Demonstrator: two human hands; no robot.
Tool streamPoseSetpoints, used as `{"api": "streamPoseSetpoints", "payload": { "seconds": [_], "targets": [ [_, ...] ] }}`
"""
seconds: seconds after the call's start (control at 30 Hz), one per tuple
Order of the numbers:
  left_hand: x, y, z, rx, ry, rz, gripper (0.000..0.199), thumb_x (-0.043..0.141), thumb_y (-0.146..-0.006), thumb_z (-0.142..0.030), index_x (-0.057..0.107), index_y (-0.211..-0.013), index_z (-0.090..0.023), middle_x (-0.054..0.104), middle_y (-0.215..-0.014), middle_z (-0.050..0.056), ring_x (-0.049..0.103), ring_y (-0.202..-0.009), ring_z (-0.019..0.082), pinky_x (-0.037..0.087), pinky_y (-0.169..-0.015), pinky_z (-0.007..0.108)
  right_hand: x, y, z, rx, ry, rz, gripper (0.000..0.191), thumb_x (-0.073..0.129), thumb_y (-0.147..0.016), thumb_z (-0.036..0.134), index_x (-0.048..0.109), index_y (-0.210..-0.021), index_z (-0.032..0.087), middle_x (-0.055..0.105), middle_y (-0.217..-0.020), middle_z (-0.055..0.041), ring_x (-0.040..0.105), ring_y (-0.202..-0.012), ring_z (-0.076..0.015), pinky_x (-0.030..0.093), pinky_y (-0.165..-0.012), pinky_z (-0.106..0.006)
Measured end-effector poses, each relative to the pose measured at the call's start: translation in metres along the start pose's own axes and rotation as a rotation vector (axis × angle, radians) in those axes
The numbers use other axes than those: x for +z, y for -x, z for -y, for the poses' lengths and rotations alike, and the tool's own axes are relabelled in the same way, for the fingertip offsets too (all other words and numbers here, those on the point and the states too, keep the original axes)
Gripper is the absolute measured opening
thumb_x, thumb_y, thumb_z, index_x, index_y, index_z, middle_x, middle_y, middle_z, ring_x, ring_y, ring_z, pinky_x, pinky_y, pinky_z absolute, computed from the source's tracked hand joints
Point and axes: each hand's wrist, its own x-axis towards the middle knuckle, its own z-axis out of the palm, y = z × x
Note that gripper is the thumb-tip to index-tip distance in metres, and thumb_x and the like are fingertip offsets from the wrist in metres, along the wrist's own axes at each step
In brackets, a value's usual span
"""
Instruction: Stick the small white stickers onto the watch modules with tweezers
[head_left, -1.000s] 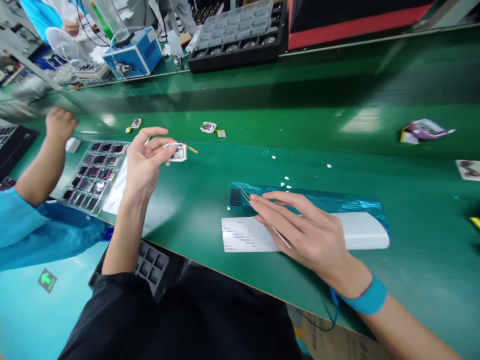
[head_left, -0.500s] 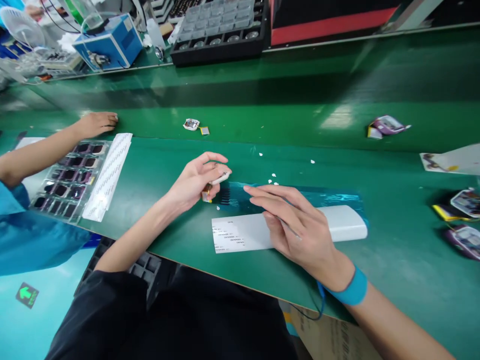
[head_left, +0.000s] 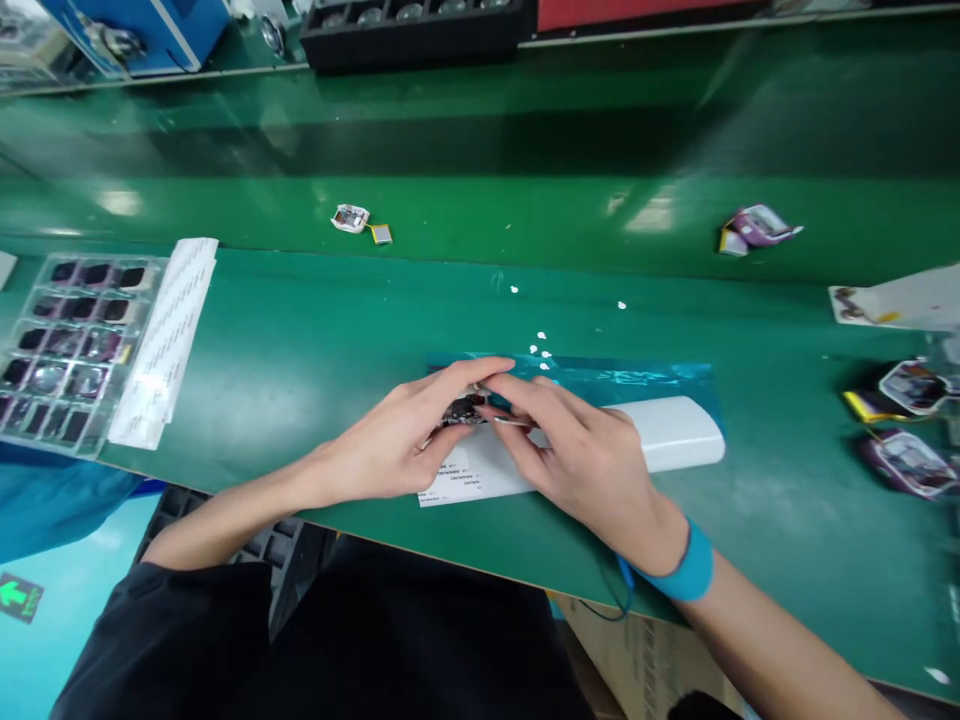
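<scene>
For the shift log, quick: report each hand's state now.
Left hand: closed, holding a small dark electronic part.
Right hand: closed, holding thin silver metal tweezers, partly hidden.

The held part (head_left: 465,409) shows black with pale glints, the tweezers (head_left: 511,421) are silvery, the sheet (head_left: 465,486) is white with rows of small black lettering, and the film (head_left: 652,375) is glossy blue streaked with bright reflections. The wristband (head_left: 694,565) is plain blue, the sleeve (head_left: 172,620) black, the worktop (head_left: 300,350) green dotted with white flakes (head_left: 541,335). One loose casing (head_left: 761,226) is purple and white, and the floor sign (head_left: 19,597) bears a bright green arrow on dark ground.
</scene>
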Motion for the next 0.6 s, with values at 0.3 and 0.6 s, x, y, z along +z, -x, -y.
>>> {"api": "streamPoseSetpoints", "payload": {
  "seconds": [0.3, 0.6],
  "targets": [
    [0.0055, 0.0033, 0.0027, -0.095, 0.048, 0.033, 0.046, 0.047, -0.097, -0.013, 0.051, -0.142, -0.021, 0.074, -0.117, 0.01, 0.073, -0.098, 0.022, 0.061, -0.081, 0.032, 0.0004, -0.0004, 0.0006, -0.011, -0.109, -0.038, 0.01, 0.058, -0.097, 0.01, 0.058, -0.099, 0.02, 0.07, -0.079, 0.0031, 0.067, -0.065, -0.0079, 0.045, -0.05, -0.021],
    [0.0089, 0.0039, 0.0013, -0.256, 0.289, -0.078, 0.023, 0.058, -0.094, -0.018, 0.061, -0.117, -0.017, 0.071, -0.082, 0.002, 0.069, -0.062, 0.013, 0.056, -0.055, 0.021, -0.0051, -0.0003, -0.0005, -0.024, -0.123, 0.021, 0.017, 0.061, -0.096, 0.01, 0.061, -0.11, 0.019, 0.074, -0.097, -0.0014, 0.07, -0.078, -0.0102, 0.048, -0.053, -0.021]
  ]
}}
